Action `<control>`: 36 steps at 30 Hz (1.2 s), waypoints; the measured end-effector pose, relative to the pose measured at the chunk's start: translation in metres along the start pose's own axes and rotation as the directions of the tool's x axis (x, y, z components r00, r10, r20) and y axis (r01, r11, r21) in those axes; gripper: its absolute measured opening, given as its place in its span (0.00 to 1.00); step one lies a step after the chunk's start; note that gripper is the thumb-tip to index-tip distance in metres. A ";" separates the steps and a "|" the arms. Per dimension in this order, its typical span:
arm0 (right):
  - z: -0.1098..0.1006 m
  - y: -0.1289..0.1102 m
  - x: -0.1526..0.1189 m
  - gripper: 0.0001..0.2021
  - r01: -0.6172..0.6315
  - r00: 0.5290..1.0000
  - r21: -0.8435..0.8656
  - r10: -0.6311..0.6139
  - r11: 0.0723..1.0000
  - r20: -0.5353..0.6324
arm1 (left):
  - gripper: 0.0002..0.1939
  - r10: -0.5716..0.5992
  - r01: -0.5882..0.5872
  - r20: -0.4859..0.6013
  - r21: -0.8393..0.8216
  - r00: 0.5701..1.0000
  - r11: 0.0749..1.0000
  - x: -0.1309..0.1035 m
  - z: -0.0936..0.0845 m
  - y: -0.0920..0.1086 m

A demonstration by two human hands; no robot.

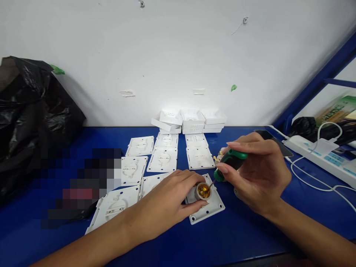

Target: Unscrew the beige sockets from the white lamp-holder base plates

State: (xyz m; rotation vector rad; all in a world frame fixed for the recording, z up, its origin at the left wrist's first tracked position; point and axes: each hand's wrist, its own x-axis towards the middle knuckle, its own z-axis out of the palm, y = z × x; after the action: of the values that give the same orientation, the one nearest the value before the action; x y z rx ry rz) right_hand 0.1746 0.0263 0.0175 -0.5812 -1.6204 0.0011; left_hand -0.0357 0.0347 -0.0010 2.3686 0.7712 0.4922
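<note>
My left hand (185, 193) wraps its thumb and fingers round a white lamp socket (198, 192) with a brass-coloured inside. The socket sits upright on a square white plate (208, 210) with holes at its corners. A screwdriver (233, 159) with a green and black handle is pinched between the thumb and fingers of my right hand (257, 172). It slants down to the left, and its shaft reaches into the socket's opening; the tip is hard to make out. Behind the screwdriver, partly hidden, lie small pale parts with brass pieces (218, 157).
Several white plates (162, 159) lie left of and behind my hands on the blue table (178, 244). White boxes (191, 120) are stacked against the wall. A black bag (36, 96) stands left; a power strip (322, 157) with white cables and a dark phone (274, 142) lie right.
</note>
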 end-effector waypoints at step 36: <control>-0.019 0.010 0.015 0.08 -0.642 0.748 0.414 0.409 0.645 0.523 | 0.16 0.038 -0.038 0.011 0.010 0.999 0.999 0.001 0.000 -0.002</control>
State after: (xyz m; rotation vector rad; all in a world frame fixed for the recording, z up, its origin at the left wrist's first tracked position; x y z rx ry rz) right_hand 0.1953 0.0342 0.0310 -0.5850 -1.6419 1.0985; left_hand -0.0356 0.0365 -0.0020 2.3970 0.7267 0.4914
